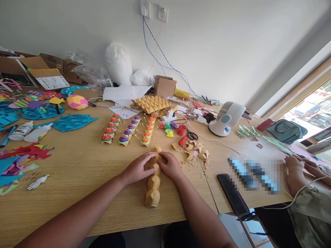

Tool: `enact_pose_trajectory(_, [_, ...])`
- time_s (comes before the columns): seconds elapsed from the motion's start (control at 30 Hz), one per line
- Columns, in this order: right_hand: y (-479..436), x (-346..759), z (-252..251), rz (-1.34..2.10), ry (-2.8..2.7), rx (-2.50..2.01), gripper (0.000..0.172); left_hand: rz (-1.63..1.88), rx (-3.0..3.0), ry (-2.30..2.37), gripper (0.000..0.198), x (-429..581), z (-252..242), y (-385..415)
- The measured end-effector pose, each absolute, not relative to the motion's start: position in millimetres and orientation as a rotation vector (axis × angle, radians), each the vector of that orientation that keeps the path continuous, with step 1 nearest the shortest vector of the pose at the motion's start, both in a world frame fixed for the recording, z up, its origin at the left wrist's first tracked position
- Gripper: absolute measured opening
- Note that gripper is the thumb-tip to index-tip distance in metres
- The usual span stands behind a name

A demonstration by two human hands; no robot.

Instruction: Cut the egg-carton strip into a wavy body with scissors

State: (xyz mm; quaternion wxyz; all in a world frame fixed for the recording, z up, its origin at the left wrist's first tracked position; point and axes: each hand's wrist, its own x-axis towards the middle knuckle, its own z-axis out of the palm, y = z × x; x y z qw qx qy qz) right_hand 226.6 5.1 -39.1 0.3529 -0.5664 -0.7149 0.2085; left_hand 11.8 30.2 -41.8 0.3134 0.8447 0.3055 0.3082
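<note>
A tan strip of egg-carton cups (153, 186) lies lengthwise on the wooden table (85, 193) in front of me. My left hand (139, 167) curls around its far part from the left. My right hand (169, 164) grips the same part from the right, fingers closed on the cardboard. Torn cardboard scraps and crumbs (195, 151) lie just right of my hands. Beyond them stand three rows of painted egg-carton caterpillars (128, 129) with pins.
A stack of egg trays (150, 103), red scissors (187, 137), a small white fan (225, 119) and a black phone (232, 194) sit nearby. Coloured paper fish (72, 122), glue bottles (31, 131) and paper scraps fill the left. Another person's hands (301, 170) rest at the right.
</note>
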Motion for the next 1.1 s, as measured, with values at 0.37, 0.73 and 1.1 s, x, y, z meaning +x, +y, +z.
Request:
enact_pose_trajectory(0.37, [2.9,227.6,-35.9,0.554,-1.839,-1.486,0.034,0.844,2.21,0.816,0.057,12.9,-46.5,30.7])
enact_pose_trajectory(0.73, [6.1,231.4,-40.3,0.414,-1.63,-1.483,0.024,0.879,2.156,0.874,0.063,13.8,-42.5,29.7])
enact_pose_trajectory(1.1, [10.3,234.1,-43.7,0.372,-1.598,-1.507,0.031,0.96,2.233,0.911,0.044,13.5,-39.5,32.7])
